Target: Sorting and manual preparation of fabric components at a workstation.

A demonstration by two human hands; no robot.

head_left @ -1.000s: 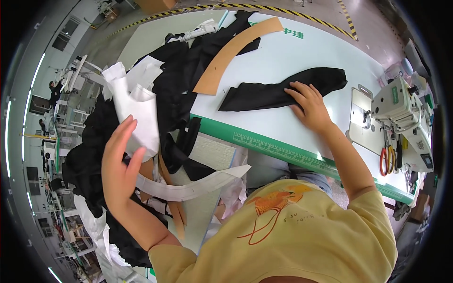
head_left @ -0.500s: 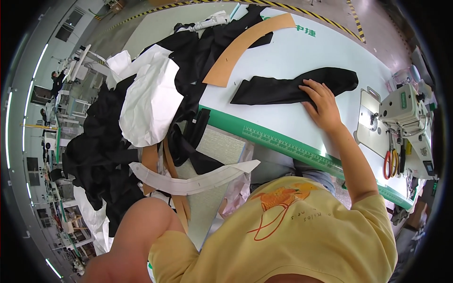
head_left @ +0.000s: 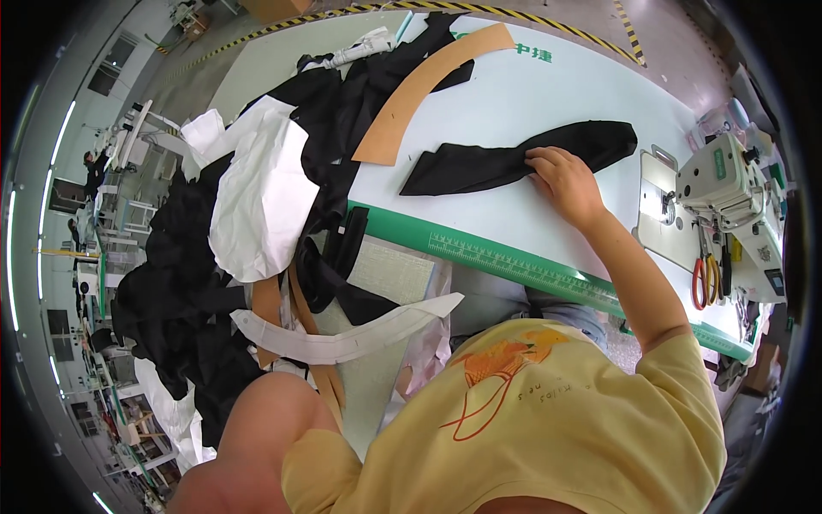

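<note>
A long, narrow piece of black fabric (head_left: 467,170) lies across the pale tabletop, tapering toward the left and rounded at its right end. My right hand (head_left: 565,184) is at the middle of its near edge, the fingers bent and drawn together on the cloth. Thumb and fingertips are partly hidden, and the fabric narrows where they grip. My left arm (head_left: 274,420) is bent at the lower left, its hand out of view. Left of the cloth rests a curved brown card pattern (head_left: 411,103).
A sewing machine (head_left: 719,176) stands at the right, with red-handled scissors (head_left: 699,283) beside it. Black garments (head_left: 197,223) and crumpled white paper (head_left: 261,193) pile up at the left. A curved white strip (head_left: 351,341) hangs near me. The table has a green ruled edge (head_left: 497,259).
My right hand has gone from lying on the cloth with fingers extended to bent fingers at its near edge. The fabric is now drawn in there. The whole view has shifted slightly.
</note>
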